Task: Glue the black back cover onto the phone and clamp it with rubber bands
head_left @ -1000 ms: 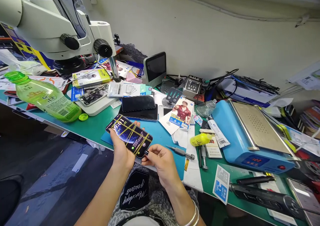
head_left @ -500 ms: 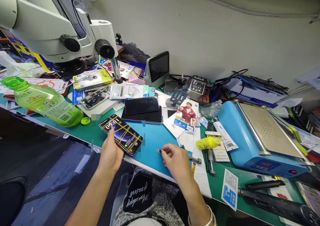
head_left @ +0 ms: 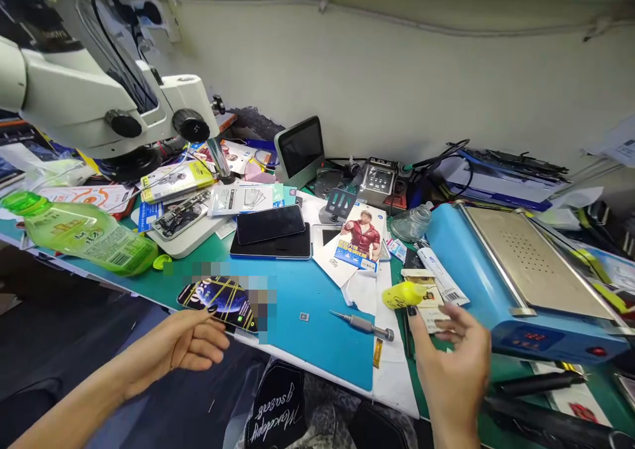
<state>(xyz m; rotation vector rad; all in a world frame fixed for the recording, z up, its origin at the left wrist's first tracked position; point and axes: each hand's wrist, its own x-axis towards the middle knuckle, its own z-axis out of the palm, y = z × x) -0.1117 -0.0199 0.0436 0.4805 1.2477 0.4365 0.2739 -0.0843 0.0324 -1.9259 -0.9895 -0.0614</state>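
Note:
A lit phone [head_left: 225, 297] with yellow lines across its screen lies at the bench's front edge, partly blurred out. Over its near edge rests the thumb of my left hand [head_left: 196, 340]; the other fingers curl loosely below and seem apart from it. My right hand [head_left: 449, 363] is open, thumb and fingers spread, just in front of a small yellow squeeze bottle [head_left: 401, 295]. Its thumb tip reaches close to the bottle; whether they touch I cannot tell. On the blue mat [head_left: 288, 287] lie a tiny metal-rimmed square piece [head_left: 304, 317] and a grey screwdriver-like tool [head_left: 364, 323].
At left are a microscope [head_left: 124, 115] and a green drink bottle [head_left: 94, 237]. Dark phones [head_left: 270, 224] lie behind the mat, beside a picture card [head_left: 360, 234]. A blue heating plate [head_left: 496, 290] stands at right, with a black handled tool [head_left: 550, 422] before it.
My right hand has let go of the tiny piece, leaving it on the mat, and moved right to the yellow bottle. My left hand has lowered the phone and loosened its grip. The view shifted.

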